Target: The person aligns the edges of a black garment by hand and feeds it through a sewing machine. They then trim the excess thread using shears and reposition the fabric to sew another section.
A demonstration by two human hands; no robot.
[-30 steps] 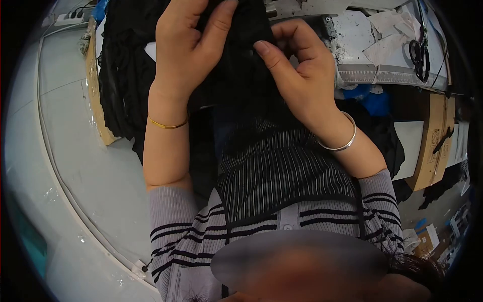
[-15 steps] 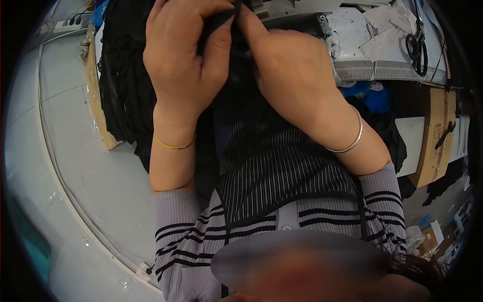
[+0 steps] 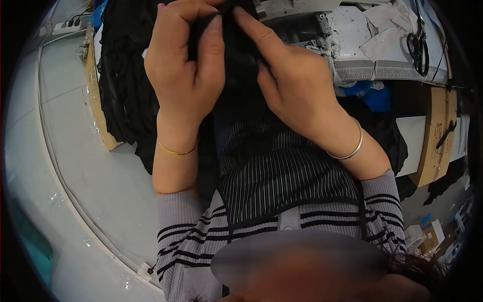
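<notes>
My left hand (image 3: 183,68), with a gold bangle at its wrist, is raised at the top centre. Its thumb and curled fingers close on a fold of black fabric (image 3: 240,65). To its right is my right hand (image 3: 304,83), wearing a silver bangle. Its index finger reaches out against the fabric's upper part, and its thumb lies lower down, apart from that finger. The remaining fingers of this hand are hidden. More black cloth (image 3: 123,85) hangs in gathered folds on the left.
A sewing machine bed (image 3: 302,30) with lint on it lies behind my hands. Black scissors (image 3: 417,50) rest on the white table, above a ruler strip (image 3: 392,72) along its edge. Cardboard boxes (image 3: 435,138) stand at the right. A power strip (image 3: 68,26) is at the upper left.
My right hand has moved slightly down and its thumb and index finger have spread apart. My left thumb has shifted a little left, and more of the black fabric shows between the hands.
</notes>
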